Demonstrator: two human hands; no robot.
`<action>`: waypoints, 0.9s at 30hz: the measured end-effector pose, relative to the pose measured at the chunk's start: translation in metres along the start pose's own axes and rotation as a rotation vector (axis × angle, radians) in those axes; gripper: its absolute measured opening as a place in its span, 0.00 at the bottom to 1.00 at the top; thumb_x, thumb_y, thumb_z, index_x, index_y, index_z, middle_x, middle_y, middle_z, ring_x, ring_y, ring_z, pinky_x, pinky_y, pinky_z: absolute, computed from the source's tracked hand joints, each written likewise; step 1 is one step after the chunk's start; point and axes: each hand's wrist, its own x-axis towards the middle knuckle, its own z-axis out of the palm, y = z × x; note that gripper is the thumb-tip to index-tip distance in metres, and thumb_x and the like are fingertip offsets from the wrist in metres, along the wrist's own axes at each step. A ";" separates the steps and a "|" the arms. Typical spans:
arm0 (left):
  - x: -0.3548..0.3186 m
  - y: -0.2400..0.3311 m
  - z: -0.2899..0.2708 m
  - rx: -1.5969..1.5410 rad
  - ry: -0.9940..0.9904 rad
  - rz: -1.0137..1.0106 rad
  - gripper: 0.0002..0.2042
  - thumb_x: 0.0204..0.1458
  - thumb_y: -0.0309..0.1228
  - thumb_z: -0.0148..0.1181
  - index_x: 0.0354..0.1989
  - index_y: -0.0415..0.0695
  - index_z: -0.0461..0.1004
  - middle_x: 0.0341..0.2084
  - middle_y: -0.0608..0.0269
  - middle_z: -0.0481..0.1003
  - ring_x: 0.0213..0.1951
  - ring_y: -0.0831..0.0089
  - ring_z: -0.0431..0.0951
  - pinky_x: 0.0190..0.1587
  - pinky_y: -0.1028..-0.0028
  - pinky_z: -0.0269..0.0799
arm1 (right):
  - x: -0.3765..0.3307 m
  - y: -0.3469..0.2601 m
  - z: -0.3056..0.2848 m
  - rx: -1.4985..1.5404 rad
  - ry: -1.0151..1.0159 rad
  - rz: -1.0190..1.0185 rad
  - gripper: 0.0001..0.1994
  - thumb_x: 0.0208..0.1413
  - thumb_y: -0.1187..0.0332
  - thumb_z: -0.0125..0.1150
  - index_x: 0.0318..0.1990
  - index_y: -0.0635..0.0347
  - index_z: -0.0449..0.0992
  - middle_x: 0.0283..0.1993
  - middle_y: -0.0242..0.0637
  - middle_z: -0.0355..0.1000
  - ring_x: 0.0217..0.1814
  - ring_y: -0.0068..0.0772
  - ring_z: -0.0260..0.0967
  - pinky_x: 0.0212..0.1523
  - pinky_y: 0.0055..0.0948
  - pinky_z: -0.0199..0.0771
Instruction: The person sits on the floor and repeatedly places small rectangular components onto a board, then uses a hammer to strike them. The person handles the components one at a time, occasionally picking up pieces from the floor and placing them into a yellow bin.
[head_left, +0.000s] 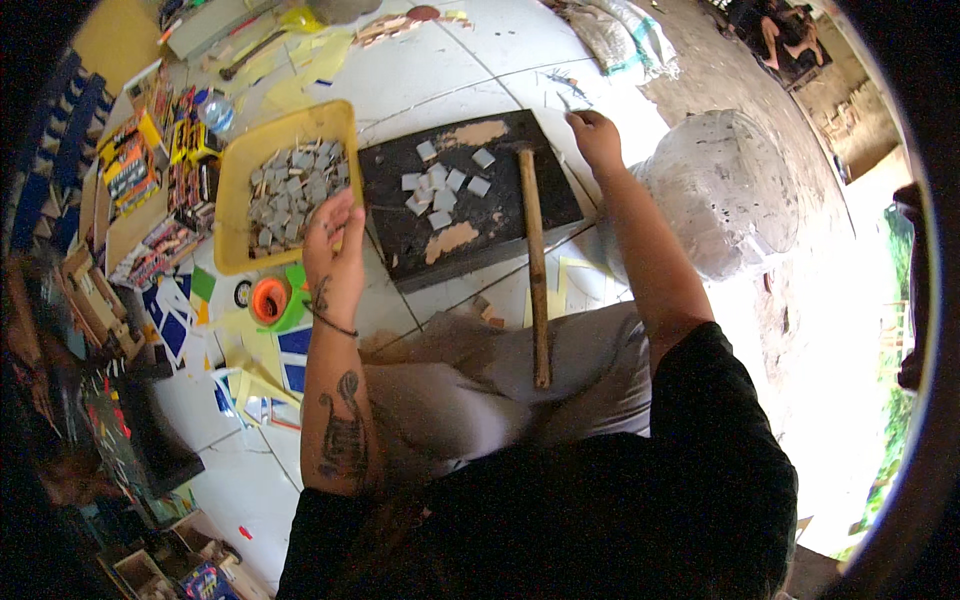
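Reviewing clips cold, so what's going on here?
A person's left hand is at the edge of a yellow tray of grey pieces. The right hand, its grip unclear, is right of a black block. Grey squares and a hammer rest on the block.

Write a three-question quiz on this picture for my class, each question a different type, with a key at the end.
1. True or false: the head of the hammer rests on the black block.
2. What fills the yellow tub?
A) Crumpled paper
B) Small grey pieces
C) Coils of rope
3. Fill in the missing word: the person's ____ hand is the one nearer the tub.

Key:
1. True; the handle extends past the block's near edge toward the person's lap.
2. B
3. Left; the left hand is by the tub's right side, while the right hand is out past the block's right side.
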 end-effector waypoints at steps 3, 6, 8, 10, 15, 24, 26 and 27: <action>0.000 0.005 0.003 0.063 -0.011 -0.015 0.16 0.54 0.34 0.56 0.50 0.42 0.69 0.46 0.59 0.72 0.48 0.70 0.71 0.51 0.71 0.64 | -0.005 0.042 -0.003 -0.237 0.073 0.003 0.16 0.49 0.59 0.57 0.38 0.63 0.76 0.36 0.47 0.75 0.37 0.45 0.72 0.41 0.38 0.71; 0.004 -0.001 0.008 0.132 -0.022 -0.042 0.17 0.55 0.34 0.55 0.51 0.40 0.68 0.48 0.58 0.71 0.49 0.72 0.70 0.53 0.72 0.64 | -0.007 0.072 -0.003 -0.151 -0.045 -0.024 0.16 0.48 0.61 0.57 0.40 0.63 0.75 0.40 0.47 0.73 0.43 0.45 0.71 0.46 0.38 0.70; 0.005 -0.009 0.010 0.151 0.002 -0.007 0.17 0.55 0.33 0.55 0.51 0.40 0.67 0.48 0.58 0.71 0.48 0.72 0.70 0.53 0.73 0.64 | -0.001 0.080 0.001 -0.271 -0.025 -0.102 0.17 0.47 0.60 0.57 0.41 0.61 0.75 0.43 0.46 0.72 0.45 0.46 0.70 0.49 0.40 0.69; 0.008 -0.016 0.010 0.172 0.057 0.034 0.17 0.54 0.32 0.55 0.52 0.40 0.67 0.47 0.60 0.71 0.46 0.73 0.69 0.50 0.75 0.63 | 0.007 0.082 0.007 -0.433 -0.004 0.089 0.17 0.46 0.60 0.57 0.42 0.60 0.75 0.46 0.45 0.71 0.46 0.47 0.69 0.49 0.42 0.68; 0.008 -0.010 0.017 0.187 0.213 0.071 0.20 0.54 0.28 0.54 0.56 0.42 0.63 0.48 0.60 0.69 0.46 0.73 0.68 0.48 0.75 0.63 | 0.051 0.078 0.039 -0.039 0.237 0.549 0.20 0.46 0.63 0.55 0.48 0.58 0.71 0.49 0.46 0.68 0.52 0.47 0.65 0.51 0.45 0.66; -0.007 0.024 0.041 0.461 0.222 0.191 0.25 0.54 0.27 0.48 0.61 0.33 0.52 0.55 0.48 0.60 0.57 0.61 0.61 0.59 0.67 0.55 | 0.212 0.104 0.115 -0.786 -0.128 0.042 0.22 0.59 0.66 0.35 0.61 0.52 0.57 0.67 0.37 0.50 0.68 0.42 0.47 0.59 0.51 0.57; -0.008 0.026 0.039 0.576 0.239 0.171 0.27 0.54 0.27 0.49 0.61 0.33 0.50 0.56 0.48 0.59 0.59 0.60 0.59 0.61 0.65 0.52 | 0.236 0.116 0.117 -0.865 -0.312 -0.085 0.26 0.61 0.61 0.32 0.67 0.45 0.44 0.72 0.30 0.36 0.73 0.37 0.36 0.65 0.54 0.45; -0.008 0.026 0.040 0.527 0.235 0.184 0.27 0.53 0.27 0.49 0.61 0.33 0.50 0.56 0.48 0.59 0.58 0.60 0.60 0.60 0.65 0.52 | 0.239 0.123 0.117 -0.966 -0.337 -0.183 0.27 0.61 0.56 0.33 0.68 0.45 0.42 0.72 0.29 0.35 0.73 0.35 0.34 0.66 0.54 0.43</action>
